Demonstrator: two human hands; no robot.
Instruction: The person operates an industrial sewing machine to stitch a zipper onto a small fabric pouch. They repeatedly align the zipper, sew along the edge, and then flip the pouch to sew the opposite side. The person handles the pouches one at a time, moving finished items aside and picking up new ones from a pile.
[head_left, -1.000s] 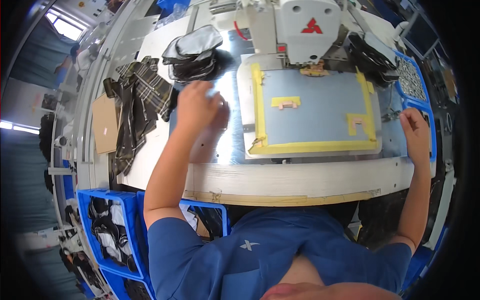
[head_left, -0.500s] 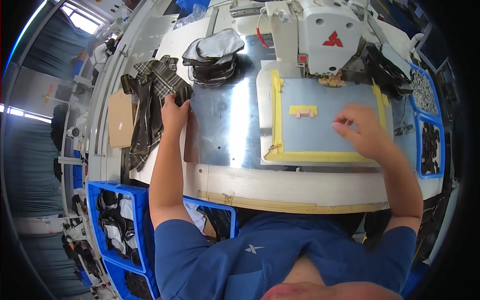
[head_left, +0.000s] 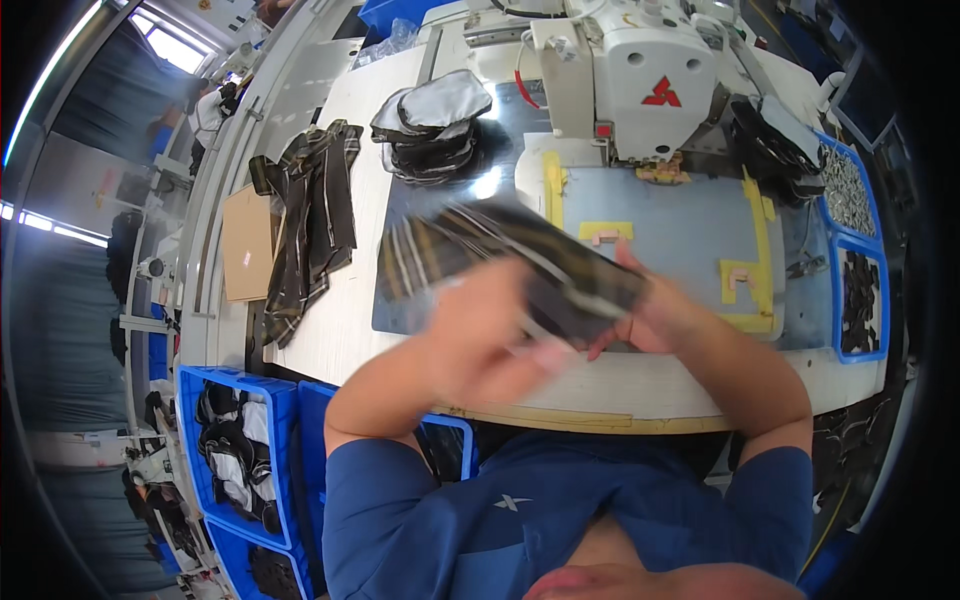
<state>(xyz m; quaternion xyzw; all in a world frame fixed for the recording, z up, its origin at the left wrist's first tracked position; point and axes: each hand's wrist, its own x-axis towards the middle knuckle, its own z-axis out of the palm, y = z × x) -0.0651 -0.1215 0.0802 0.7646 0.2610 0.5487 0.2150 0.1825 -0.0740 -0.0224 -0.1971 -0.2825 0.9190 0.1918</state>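
A dark plaid cloth piece (head_left: 555,250) with yellow and white stripes is stretched above the front of the table, blurred by motion. My right hand (head_left: 665,310) grips its right end, the thumb on top and fingers below. My left hand (head_left: 485,325) is in front of the cloth's middle, so smeared that its fingers do not show clearly. Behind the cloth lies a grey plate edged with yellow tape (head_left: 755,215), carrying small pink blocks on yellow patches. More plaid cloth pieces (head_left: 325,215) lie at the table's left.
A white sewing machine (head_left: 655,65) stands over the plate's far edge. Stacked pale-topped, dark-edged pieces (head_left: 435,125) sit at back left, beside a metal sheet. Brown cardboard (head_left: 248,245) lies far left. Blue bins (head_left: 290,440) stand below left; blue trays (head_left: 885,300) of small parts are right.
A plaid cloth piece has come from the left pile to the front middle. My left hand moved right with it; my right hand came left and down and took hold of its end.
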